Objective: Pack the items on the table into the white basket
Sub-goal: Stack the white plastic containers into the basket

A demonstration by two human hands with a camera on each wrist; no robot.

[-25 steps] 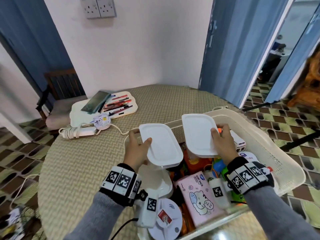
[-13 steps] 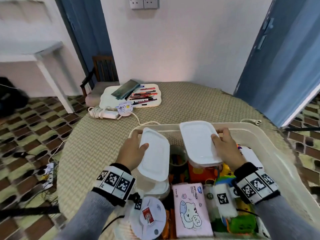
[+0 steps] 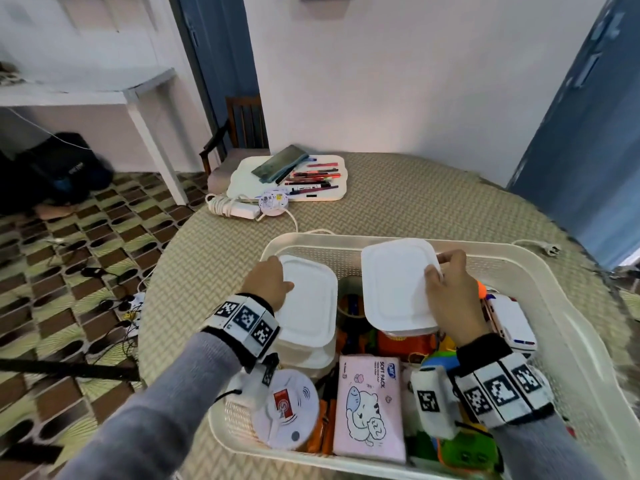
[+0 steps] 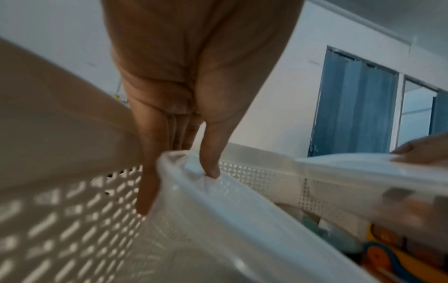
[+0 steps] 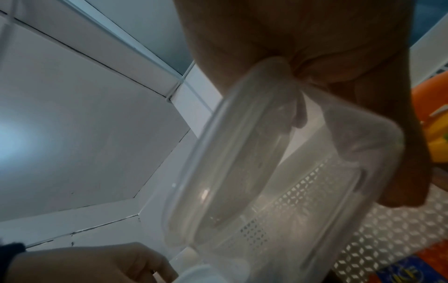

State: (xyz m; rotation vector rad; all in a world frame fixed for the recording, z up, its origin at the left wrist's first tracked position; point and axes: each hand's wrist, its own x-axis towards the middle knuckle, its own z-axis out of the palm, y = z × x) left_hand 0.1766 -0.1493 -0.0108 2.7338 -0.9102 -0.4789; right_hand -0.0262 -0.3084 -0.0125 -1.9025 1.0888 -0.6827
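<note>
The white basket (image 3: 540, 271) stands on the round table, packed with several items. My left hand (image 3: 270, 285) grips a white lidded container (image 3: 308, 306) at its left edge, thumb on the lid, low in the basket's left side on top of another white container. In the left wrist view the thumb (image 4: 211, 153) presses the container's rim (image 4: 184, 172) beside the basket wall (image 4: 60, 220). My right hand (image 3: 446, 292) holds a second lidded container (image 3: 394, 285), held above the basket's middle. In the right wrist view the fingers (image 5: 363, 95) curl round this translucent container (image 5: 278, 181).
In the basket lie a pink tissue pack (image 3: 370, 407), a round white alarm (image 3: 287, 414) and orange and green items. At the table's far side a white tray (image 3: 249, 174) holds pens and a dark case, with a coiled white cable (image 3: 228, 206) beside it.
Both containers have gone lower and further into the basket. The left one now lies flat on the stacked container. The head view has swung left and down.
</note>
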